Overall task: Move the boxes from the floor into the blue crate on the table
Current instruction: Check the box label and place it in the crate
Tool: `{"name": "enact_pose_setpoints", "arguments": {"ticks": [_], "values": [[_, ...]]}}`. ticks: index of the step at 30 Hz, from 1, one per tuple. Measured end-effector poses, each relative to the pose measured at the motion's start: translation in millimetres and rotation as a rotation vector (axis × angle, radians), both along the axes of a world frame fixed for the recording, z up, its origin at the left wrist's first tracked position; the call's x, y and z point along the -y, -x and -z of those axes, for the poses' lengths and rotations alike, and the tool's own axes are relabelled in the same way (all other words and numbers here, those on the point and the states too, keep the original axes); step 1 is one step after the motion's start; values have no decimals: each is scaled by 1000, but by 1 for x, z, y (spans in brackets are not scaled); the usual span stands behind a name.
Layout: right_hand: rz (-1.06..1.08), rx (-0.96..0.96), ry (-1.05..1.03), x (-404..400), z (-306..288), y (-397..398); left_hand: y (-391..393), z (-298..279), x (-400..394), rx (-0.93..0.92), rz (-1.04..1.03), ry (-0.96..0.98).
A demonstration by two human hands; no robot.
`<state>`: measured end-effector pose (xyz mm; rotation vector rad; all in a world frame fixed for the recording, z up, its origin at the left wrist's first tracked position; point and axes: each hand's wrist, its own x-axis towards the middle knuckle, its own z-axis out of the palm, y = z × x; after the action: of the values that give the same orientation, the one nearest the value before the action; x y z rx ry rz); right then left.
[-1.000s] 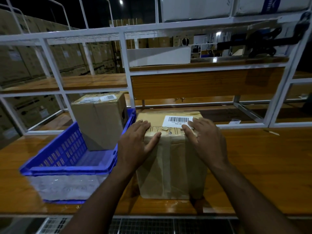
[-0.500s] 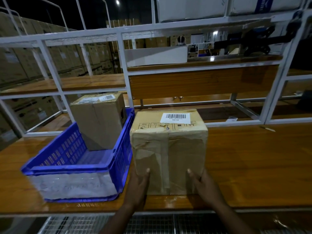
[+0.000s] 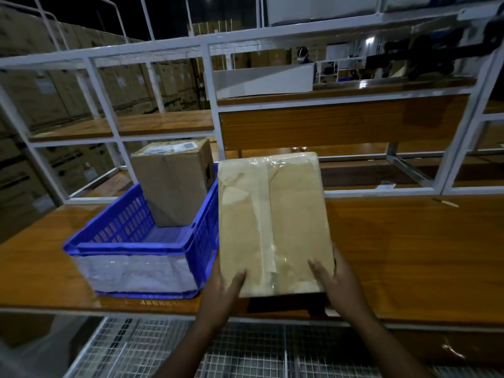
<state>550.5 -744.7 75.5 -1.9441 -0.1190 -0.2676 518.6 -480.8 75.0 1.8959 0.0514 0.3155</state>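
I'm gripping the taped cardboard box (image 3: 274, 222) with left hand (image 3: 221, 290) and right hand (image 3: 338, 285), blue crate (image 3: 141, 246) lying just left.

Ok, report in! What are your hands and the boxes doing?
Left hand and right hand grip taped box, tilted beside blue crate. One box already inside.

Single head-worn wide-angle view, looking forward and down from just in front of the glossy wooden table (image 3: 409, 255). Close over the near table edge and wire-mesh floor grating (image 3: 169, 347); farther off, facing the white metal shelf frame (image 3: 215, 105). Straight lines bowed toward the borders.
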Motion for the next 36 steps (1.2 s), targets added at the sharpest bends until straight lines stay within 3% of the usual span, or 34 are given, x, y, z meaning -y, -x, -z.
{"name": "enact_pose_setpoints", "arguments": {"ticks": [5, 11, 18, 22, 28, 33, 36], "values": [[47, 59, -101, 2, -41, 16, 28, -34, 6, 40, -8, 29], [69, 219, -190, 5, -98, 38, 45, -77, 11, 276, 22, 91], [82, 357, -303, 10, -154, 41, 50, -128, 10, 303, 185, 261], [28, 332, -261, 7, -165, 34, 44, -137, 5, 357, 221, 269], [-7, 253, -229, -4, -168, 26, 21, -139, -7, 232, 159, 328], [74, 200, -11, -22, -156, 10, 1, -132, -12, 130, 54, 286], [137, 224, 166, -27, -156, 1, -5, -134, -12, 163, 38, 124]]}}
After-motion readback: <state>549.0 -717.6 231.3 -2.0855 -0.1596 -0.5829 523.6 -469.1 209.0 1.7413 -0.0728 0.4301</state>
